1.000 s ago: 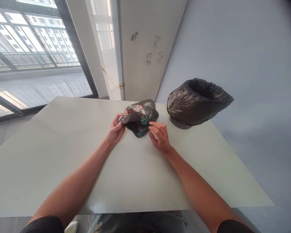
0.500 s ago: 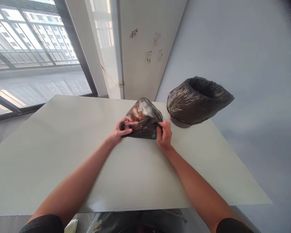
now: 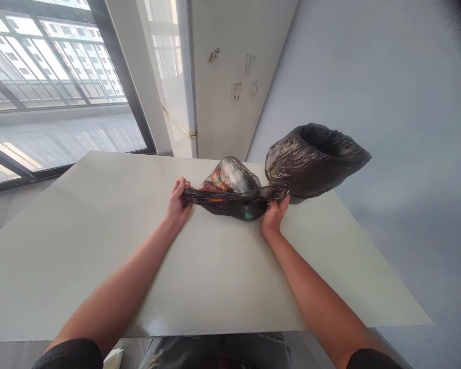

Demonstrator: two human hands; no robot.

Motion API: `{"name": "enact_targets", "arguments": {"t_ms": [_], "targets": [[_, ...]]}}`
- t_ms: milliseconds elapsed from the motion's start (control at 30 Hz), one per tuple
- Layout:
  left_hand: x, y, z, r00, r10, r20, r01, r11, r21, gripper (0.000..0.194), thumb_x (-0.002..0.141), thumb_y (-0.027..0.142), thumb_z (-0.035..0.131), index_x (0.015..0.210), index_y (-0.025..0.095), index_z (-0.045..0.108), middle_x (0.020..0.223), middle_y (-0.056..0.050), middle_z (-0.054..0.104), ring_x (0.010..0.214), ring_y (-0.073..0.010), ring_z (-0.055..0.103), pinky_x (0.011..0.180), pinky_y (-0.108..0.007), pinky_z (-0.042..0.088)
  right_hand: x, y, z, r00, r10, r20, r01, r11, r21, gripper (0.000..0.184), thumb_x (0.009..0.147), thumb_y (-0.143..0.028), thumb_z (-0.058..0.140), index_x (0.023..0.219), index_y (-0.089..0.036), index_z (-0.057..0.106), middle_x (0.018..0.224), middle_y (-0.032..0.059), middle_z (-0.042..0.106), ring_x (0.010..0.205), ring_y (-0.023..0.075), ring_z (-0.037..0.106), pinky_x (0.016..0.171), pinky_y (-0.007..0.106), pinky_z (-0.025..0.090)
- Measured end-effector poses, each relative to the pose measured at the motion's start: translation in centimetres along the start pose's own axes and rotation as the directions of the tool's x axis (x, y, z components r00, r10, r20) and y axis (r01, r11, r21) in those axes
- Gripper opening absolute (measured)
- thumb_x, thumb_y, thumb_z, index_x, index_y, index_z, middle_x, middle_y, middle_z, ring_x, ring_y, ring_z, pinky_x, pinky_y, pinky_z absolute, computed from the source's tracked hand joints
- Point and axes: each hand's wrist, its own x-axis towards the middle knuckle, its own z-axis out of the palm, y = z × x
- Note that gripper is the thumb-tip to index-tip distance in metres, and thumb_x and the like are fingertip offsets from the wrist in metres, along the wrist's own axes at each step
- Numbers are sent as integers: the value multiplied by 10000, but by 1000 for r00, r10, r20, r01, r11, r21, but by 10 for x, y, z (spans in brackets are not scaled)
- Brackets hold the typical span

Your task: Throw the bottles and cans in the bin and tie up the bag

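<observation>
A thin black plastic bag (image 3: 234, 205) lies on the table in front of me, bulging with colourful contents that show through its film in red, orange, white and green. What these items are, I cannot make out. My left hand (image 3: 179, 202) is closed around the bag's gathered left edge. At the other end, my right hand (image 3: 276, 215) grips the bunched right edge. The bag's mouth is stretched in a taut, twisted band between both hands.
Behind my right hand stands a bin lined with a black bag (image 3: 315, 164), its mouth open, close to the wall. The white table (image 3: 215, 287) has its far edge near a fridge (image 3: 230, 77). A glass balcony door (image 3: 61, 92) is at the left.
My hands have moved apart, left hand to the left and right hand to the right. The bag's edge, loose and crumpled before, is now pulled tight between them.
</observation>
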Motion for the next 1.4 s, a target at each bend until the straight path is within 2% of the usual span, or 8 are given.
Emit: {"name": "enact_targets", "arguments": {"t_ms": [100, 233, 433, 500, 633, 867, 1100, 1400], "targets": [[-6, -6, 5, 989, -32, 142, 9, 987, 163, 427, 753, 479, 933, 988, 191, 722, 787, 34, 564, 644, -70, 507, 599, -178, 422, 0, -22, -12, 952, -307, 6, 305, 944, -124, 238, 858, -204, 521, 1096, -202, 532, 1010, 58, 535, 942, 220, 562, 887, 420, 510], [-15, -14, 7, 929, -59, 365, -160, 825, 541, 482, 667, 412, 990, 1051, 198, 794, 751, 22, 575, 638, -108, 457, 606, -236, 362, -7, -50, -27, 518, -810, 275, 854, 471, -222, 184, 875, -161, 566, 1053, -206, 580, 977, 96, 543, 940, 258, 553, 846, 455, 503], [-15, -16, 5, 918, -85, 387, -198, 747, 635, 363, 871, 506, 817, 776, 159, 766, 708, -16, 624, 667, -151, 512, 658, -278, 411, -36, -60, -12, 92, -540, 837, 861, 466, 206, 148, 938, -127, 523, 950, -225, 633, 928, 50, 714, 846, 185, 652, 772, 350, 538], [-13, -11, 5, 945, -102, 310, -54, 888, 457, 382, 911, 541, 769, 830, 170, 727, 638, 20, 530, 595, -126, 476, 609, -261, 422, -40, -55, -7, 112, -454, 884, 859, 491, 143, 168, 927, -102, 536, 920, -211, 663, 928, 45, 745, 834, 174, 679, 751, 333, 533], [-10, 3, 3, 969, -119, 219, 106, 992, 72, 322, 877, 456, 841, 960, 243, 614, 584, 97, 344, 451, -64, 363, 515, -198, 426, -39, -49, -7, 316, -333, 888, 820, 567, -79, 235, 951, -80, 529, 1002, -192, 729, 1069, 66, 778, 906, 179, 730, 814, 312, 566], [-16, 1, -1, 982, -106, 158, 102, 994, 34, 568, 556, 480, 1034, 832, 233, 604, 1063, 18, 736, 863, -180, 709, 813, -329, 617, -36, -48, -5, 578, -345, 739, 717, 648, -259, 378, 1036, -162, 524, 1395, -172, 641, 1139, 87, 787, 970, 219, 766, 929, 338, 592], [-15, 1, -1, 967, -114, 229, 106, 993, 46, 445, 571, 81, 953, 867, 274, 683, 1083, 46, 708, 1022, -192, 696, 934, -386, 608, -27, -53, -5, 636, -463, 618, 737, 601, -309, 219, 1017, -146, 522, 1115, -185, 713, 1113, 142, 750, 1084, 298, 701, 1001, 491, 568], [-18, 3, 7, 955, -100, 278, 93, 995, 38, 398, 586, 44, 893, 751, 214, 574, 883, 38, 579, 956, -165, 662, 889, -334, 582, -27, -46, -1, 598, -377, 708, 734, 614, -292, 613, 1024, -169, 501, 1627, -233, 415, 1701, 146, 363, 1575, 337, 374, 1256, 582, 407]]}}
